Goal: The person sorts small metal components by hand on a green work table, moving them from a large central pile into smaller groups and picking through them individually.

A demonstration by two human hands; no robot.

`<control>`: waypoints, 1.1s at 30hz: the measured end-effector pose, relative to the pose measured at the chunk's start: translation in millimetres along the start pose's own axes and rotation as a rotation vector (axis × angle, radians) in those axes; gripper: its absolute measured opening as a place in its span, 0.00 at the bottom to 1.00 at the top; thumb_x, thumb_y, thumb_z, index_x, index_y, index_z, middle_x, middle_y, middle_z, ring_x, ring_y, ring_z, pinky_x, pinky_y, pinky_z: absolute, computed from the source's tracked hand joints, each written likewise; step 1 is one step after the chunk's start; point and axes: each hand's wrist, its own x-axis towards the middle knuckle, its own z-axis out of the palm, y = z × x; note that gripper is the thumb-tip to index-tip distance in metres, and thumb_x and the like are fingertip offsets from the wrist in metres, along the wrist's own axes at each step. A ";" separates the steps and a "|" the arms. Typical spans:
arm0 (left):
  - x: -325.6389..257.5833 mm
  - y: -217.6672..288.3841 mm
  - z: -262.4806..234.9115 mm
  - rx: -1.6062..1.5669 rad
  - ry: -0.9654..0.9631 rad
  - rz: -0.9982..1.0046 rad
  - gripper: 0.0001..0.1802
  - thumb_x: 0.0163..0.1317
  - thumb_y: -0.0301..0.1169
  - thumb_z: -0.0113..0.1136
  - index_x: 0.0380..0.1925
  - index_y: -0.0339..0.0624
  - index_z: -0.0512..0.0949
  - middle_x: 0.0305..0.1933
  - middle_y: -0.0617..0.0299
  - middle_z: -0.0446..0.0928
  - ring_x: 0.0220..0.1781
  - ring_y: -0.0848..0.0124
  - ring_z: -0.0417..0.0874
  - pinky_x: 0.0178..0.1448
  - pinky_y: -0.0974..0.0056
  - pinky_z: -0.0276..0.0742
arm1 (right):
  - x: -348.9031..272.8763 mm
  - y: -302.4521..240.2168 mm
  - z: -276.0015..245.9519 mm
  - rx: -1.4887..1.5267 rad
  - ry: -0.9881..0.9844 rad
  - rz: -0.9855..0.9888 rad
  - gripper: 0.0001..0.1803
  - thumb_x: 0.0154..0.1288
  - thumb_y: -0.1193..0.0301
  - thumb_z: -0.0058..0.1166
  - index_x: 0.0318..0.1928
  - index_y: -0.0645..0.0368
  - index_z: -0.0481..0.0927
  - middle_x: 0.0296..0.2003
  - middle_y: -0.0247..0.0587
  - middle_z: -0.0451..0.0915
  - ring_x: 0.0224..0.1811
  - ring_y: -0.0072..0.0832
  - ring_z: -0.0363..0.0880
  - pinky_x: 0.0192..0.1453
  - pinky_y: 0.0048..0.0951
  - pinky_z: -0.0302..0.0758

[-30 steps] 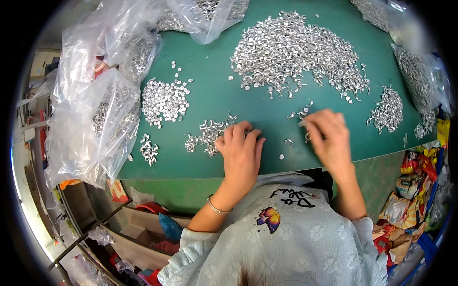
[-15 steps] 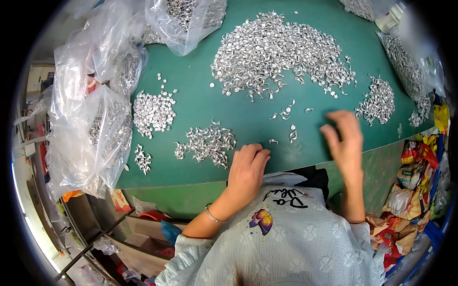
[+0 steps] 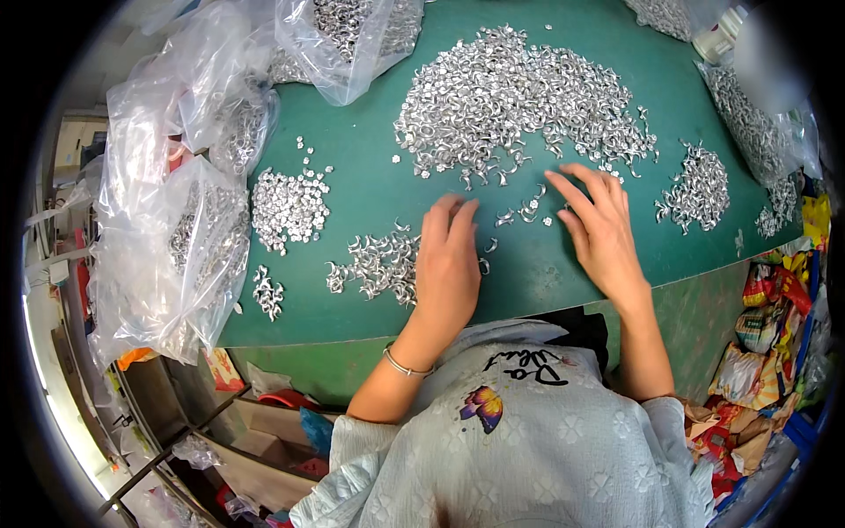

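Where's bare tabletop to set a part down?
Free: green table between flower-shaped pile and big heap; also near the front edge, between left hand and right hand; farther in, loose pieces. Crowded: left side, under plastic bags; beside left hand, curved pieces.

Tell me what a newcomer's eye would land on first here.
Probably the large heap of small, curved, silver-coloured metal pieces at the far middle of the green tabletop. Next, the crumpled, clear plastic bags along the left, and nearer than the heap, the bare left hand beside a smaller silver pile and the bare right hand.
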 end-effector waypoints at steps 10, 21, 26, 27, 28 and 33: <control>-6.3 3.0 -6.6 0.111 -0.341 0.256 0.32 0.56 0.24 0.63 0.62 0.32 0.67 0.70 0.50 0.64 0.70 0.51 0.65 0.67 0.51 0.64 | -15.5 15.7 -13.8 0.141 -0.069 0.013 0.15 0.57 0.80 0.61 0.46 0.62 0.78 0.47 0.42 0.74 0.45 0.43 0.76 0.46 0.38 0.74; -31.4 -6.7 -8.4 -0.078 -0.191 0.146 0.17 0.56 0.12 0.58 0.47 0.29 0.76 0.56 0.47 0.74 0.63 0.48 0.74 0.64 0.52 0.73 | -41.9 -21.9 12.9 0.283 -0.146 -0.056 0.16 0.53 0.83 0.61 0.44 0.64 0.77 0.44 0.48 0.73 0.45 0.46 0.77 0.47 0.39 0.77; -31.2 -6.8 -15.9 -0.024 0.051 0.058 0.16 0.56 0.13 0.57 0.46 0.30 0.77 0.54 0.47 0.75 0.60 0.48 0.76 0.63 0.50 0.71 | -28.2 -40.5 34.2 0.355 -0.072 -0.068 0.19 0.55 0.79 0.61 0.49 0.65 0.76 0.47 0.49 0.73 0.50 0.46 0.75 0.52 0.39 0.75; -31.2 -6.2 -18.2 -0.009 0.086 0.031 0.16 0.56 0.14 0.57 0.46 0.30 0.77 0.54 0.47 0.74 0.59 0.48 0.76 0.63 0.49 0.71 | -24.0 -37.4 34.9 0.356 -0.010 -0.045 0.19 0.56 0.79 0.61 0.49 0.65 0.76 0.48 0.48 0.72 0.51 0.45 0.75 0.53 0.39 0.75; -35.1 -5.5 -19.6 0.023 0.094 0.012 0.17 0.57 0.19 0.62 0.48 0.33 0.76 0.55 0.49 0.74 0.59 0.51 0.75 0.62 0.50 0.67 | -15.7 -32.3 26.3 0.227 0.026 -0.059 0.19 0.57 0.75 0.62 0.50 0.65 0.77 0.49 0.45 0.73 0.50 0.43 0.74 0.52 0.38 0.73; -40.7 10.3 -17.8 0.166 -0.094 0.015 0.27 0.52 0.35 0.71 0.52 0.39 0.76 0.59 0.54 0.70 0.63 0.55 0.69 0.62 0.51 0.56 | -14.0 -39.2 32.6 -0.112 -0.080 -0.083 0.21 0.57 0.72 0.62 0.52 0.64 0.78 0.47 0.41 0.75 0.47 0.38 0.72 0.48 0.37 0.68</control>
